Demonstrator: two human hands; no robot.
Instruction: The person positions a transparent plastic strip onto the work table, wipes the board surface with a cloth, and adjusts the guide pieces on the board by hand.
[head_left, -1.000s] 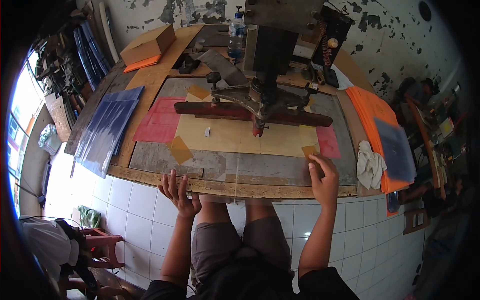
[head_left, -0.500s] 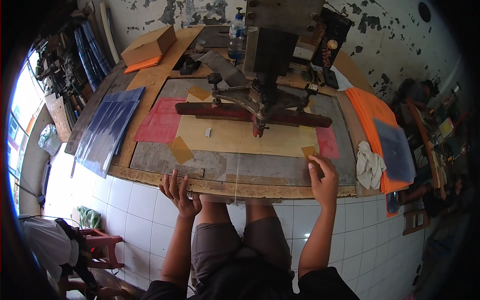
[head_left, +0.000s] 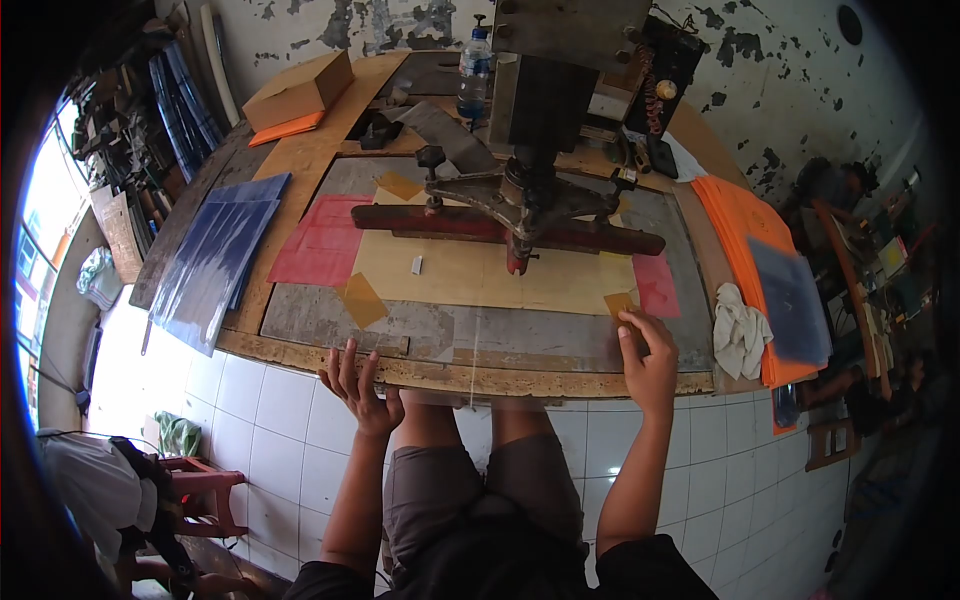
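The left hand (head_left: 365, 398) is resting at the front edge of the bench (head_left: 560, 383), left of the middle, its fingers spread loosely and holding nothing visible. The right hand (head_left: 650, 360) is reaching over the front edge, right of the middle, its fingers curling and its fingertips lying at the right amber patch (head_left: 615, 301); whether they are pinching it or only touching it, I cannot tell.

That patch is overlapping the front right corner of a yellow sheet (head_left: 460, 275), which is lying flat across the middle of the bench. Another amber patch (head_left: 362, 301) is covering the sheet's front left corner, and a small white piece (head_left: 416, 265) is lying on the sheet near its left end. A red sheet (head_left: 315, 240) is lying on the left, a pink piece (head_left: 655, 285) on the right. A dark red bar (head_left: 580, 238) is stretching above the yellow sheet. Blue plastic sheets (head_left: 215, 250) are lying along the bench's left edge; orange sheets (head_left: 745, 225) and a crumpled cloth (head_left: 738, 328) are lying by its right edge.
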